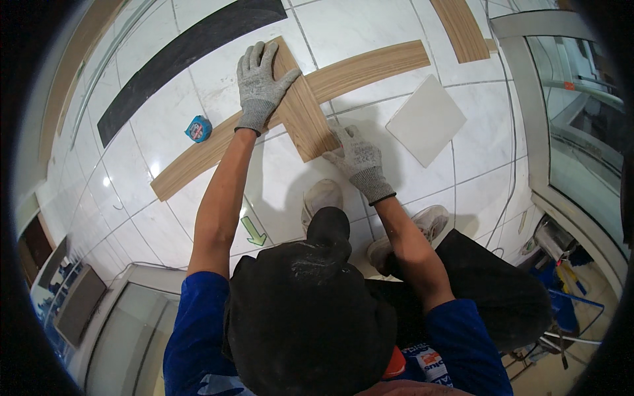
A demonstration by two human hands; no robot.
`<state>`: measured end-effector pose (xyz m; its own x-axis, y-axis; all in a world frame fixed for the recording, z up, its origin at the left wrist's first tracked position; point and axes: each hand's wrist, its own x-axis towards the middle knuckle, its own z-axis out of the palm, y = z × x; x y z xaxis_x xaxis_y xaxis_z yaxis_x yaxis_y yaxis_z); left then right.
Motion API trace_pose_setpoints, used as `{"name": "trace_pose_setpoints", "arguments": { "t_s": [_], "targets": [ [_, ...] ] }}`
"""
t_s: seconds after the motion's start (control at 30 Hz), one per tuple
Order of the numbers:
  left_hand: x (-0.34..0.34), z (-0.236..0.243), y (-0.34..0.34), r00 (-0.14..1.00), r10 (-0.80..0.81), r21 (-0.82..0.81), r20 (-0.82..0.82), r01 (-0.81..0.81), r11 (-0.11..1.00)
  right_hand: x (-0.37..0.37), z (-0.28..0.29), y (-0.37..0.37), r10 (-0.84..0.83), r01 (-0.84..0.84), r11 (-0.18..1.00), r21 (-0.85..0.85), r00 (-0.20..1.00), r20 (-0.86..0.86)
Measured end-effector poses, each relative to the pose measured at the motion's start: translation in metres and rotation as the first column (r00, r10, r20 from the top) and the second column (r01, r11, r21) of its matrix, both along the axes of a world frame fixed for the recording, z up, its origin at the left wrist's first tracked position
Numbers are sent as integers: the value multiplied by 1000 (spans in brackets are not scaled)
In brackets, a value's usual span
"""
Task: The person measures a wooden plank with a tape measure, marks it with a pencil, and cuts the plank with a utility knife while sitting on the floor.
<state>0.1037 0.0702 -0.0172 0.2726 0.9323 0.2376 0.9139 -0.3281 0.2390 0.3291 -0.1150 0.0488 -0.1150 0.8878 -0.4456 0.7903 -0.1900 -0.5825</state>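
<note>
We see both hands in grey knitted work gloves pressing on a short wood-grain plank [305,109] that lies across a long wood-grain plank [290,109] on the glossy white tiled floor [158,125], just above the middle of the frame. The left hand [259,82] lies open and flat, fingers spread, on the upper end of the short plank and the tile beside it. The right hand [356,158] rests at the lower end of the same plank, fingers bent down against its edge; we cannot tell whether it grips the plank or only presses it. The long plank runs diagonally from left of centre up to the upper right, and the short one crosses over it, touching it.

A small blue tape measure [198,129] sits on the floor just beside the long plank, left of the left hand. A square white tile [426,119] lies loose to the right of the right hand. A black strip [185,56] lies on the floor in the upper left, and another wood-grain plank [460,28] at the upper right. Two pale shoes [321,198] show below the hands.
</note>
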Motion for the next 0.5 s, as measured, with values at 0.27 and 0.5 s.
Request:
{"name": "trace_pose_setpoints", "arguments": {
  "t_s": [0.27,0.5],
  "targets": [
    [-6,5,-1,998,15,16,63,-17,1000,-2,-11,-1,-71,74,997,38,996,-56],
    [-6,22,-53,981,-138,-92,135,151,984,22,-22,20,-386,386,922,-6,922,1]
  ]
}}
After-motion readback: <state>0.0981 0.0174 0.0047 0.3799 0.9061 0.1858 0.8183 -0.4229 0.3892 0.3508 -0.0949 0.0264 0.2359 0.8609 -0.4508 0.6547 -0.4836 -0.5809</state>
